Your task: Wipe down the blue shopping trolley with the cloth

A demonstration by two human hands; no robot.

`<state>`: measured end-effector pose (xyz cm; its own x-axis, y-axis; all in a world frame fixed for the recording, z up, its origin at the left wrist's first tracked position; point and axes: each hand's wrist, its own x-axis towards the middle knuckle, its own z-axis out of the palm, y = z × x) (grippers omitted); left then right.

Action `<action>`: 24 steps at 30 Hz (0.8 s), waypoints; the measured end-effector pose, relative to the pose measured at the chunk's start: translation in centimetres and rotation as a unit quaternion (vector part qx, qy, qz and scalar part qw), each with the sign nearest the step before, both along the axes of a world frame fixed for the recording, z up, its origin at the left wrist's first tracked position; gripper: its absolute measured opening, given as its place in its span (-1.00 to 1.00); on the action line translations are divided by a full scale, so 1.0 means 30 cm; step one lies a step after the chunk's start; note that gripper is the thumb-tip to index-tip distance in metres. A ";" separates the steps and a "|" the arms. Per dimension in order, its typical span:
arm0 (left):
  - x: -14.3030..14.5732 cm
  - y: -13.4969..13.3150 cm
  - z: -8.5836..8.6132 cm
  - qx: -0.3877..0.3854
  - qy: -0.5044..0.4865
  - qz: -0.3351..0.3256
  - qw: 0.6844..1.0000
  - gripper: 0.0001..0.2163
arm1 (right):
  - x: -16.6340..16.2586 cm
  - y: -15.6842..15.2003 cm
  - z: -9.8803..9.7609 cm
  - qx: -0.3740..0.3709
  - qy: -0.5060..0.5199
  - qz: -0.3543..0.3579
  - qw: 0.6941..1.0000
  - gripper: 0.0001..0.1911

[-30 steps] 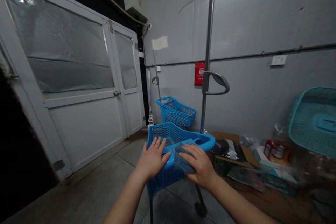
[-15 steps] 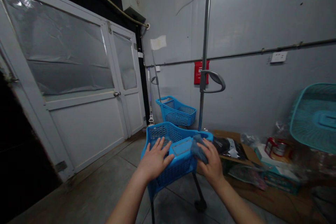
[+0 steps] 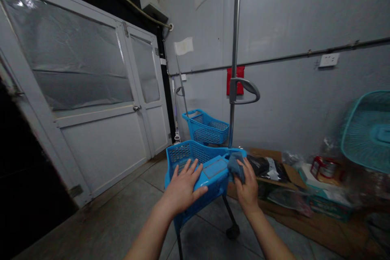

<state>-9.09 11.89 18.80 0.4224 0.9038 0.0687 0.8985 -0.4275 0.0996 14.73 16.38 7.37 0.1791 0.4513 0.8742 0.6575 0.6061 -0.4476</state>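
In front of me stands a blue plastic shopping cart (image 3: pixel 213 171) with a mesh basket and dark legs on wheels. My left hand (image 3: pixel 184 183) lies flat on the near rim of its basket, fingers spread. A grey-blue cloth (image 3: pixel 236 166) is bunched under my right hand (image 3: pixel 248 187), whose fingers press it against the cart's right corner. Close to that corner rises a metal pole (image 3: pixel 235 48) with a grey loop handle (image 3: pixel 247 90) and a pale flag at the top.
A second blue cart (image 3: pixel 209 128) with a white flag stands behind, by the wall. White double doors (image 3: pixel 106 146) are at left. On the right are an open cardboard box (image 3: pixel 294 176) with black packages, a red can (image 3: pixel 317 166) and a turquoise fan (image 3: pixel 368 132).
My right hand and the cloth have slid a little to the right along the cart's corner. My left hand stays on the rim. The view has shifted slightly.
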 end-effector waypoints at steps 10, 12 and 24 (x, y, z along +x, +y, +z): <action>0.004 -0.002 0.002 -0.008 0.006 0.006 1.000 0.01 | -0.111 -0.095 -0.040 0.049 -0.145 0.071 0.986 -0.52; 0.003 -0.003 0.004 -0.012 0.004 0.005 1.000 0.01 | -0.050 -0.045 -0.015 0.042 -0.128 0.061 0.989 -0.53; 0.013 0.002 0.003 -0.009 -0.010 0.005 1.000 -0.01 | 0.151 0.141 0.046 -0.045 -0.001 -0.041 0.998 -0.59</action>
